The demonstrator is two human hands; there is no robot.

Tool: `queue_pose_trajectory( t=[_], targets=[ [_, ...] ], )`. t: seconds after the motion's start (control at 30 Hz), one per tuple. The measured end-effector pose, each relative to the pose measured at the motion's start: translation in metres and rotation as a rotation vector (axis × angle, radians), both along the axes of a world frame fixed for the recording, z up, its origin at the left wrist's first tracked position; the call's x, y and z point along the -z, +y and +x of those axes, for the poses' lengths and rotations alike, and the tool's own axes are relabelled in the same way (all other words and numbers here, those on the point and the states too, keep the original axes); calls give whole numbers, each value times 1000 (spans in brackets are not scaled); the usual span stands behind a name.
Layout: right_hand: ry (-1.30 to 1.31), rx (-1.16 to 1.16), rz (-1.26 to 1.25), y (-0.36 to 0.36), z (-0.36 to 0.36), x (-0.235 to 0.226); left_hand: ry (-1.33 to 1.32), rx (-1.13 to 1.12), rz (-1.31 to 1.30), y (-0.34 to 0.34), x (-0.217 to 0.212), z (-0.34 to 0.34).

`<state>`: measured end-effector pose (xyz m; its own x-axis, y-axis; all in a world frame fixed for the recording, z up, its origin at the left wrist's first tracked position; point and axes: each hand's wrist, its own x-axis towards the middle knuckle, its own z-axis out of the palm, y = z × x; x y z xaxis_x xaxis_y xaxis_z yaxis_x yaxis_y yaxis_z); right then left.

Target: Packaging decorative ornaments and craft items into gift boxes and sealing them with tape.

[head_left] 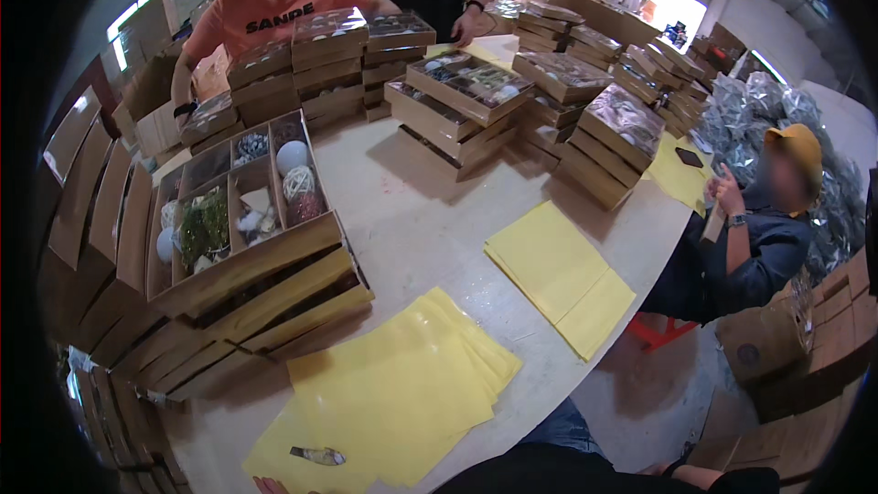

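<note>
Your left hand (269,486) is by the loose yellow sheets (393,384) on the worktop (412,229); can't tell its grip, or your right hand's (657,469). Ornament box (256,263) looks filled, top uncovered tho.

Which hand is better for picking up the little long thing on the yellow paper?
Probably the left hand: it shows close to the little long thing on the yellow paper. The right hand is farther away, off the table.

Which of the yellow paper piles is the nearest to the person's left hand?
The fanned pile, lower left, close beside the left hand; the neater pile and the far-right sheets lie farther.
</note>
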<state>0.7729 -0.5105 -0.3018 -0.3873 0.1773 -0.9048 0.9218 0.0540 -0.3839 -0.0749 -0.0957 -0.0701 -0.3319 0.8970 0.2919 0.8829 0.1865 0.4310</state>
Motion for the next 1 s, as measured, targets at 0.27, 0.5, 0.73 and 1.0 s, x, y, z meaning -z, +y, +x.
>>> queue_pose_trajectory(
  t=[0.27,0.5,0.73,1.0],
  targets=[
    [-260,-399,273,35,-53,-32,160,11,-35,-9,-13,19],
    [-492,-101,28,184,15,-168,15,27,-29,-5,-18,26],
    [-710,263,-216,365,-87,-324,78,-21,-48,-8,-9,21],
    [325,-57,783,516,-306,-485,-203,13,59,0,-95,23]
  ],
)
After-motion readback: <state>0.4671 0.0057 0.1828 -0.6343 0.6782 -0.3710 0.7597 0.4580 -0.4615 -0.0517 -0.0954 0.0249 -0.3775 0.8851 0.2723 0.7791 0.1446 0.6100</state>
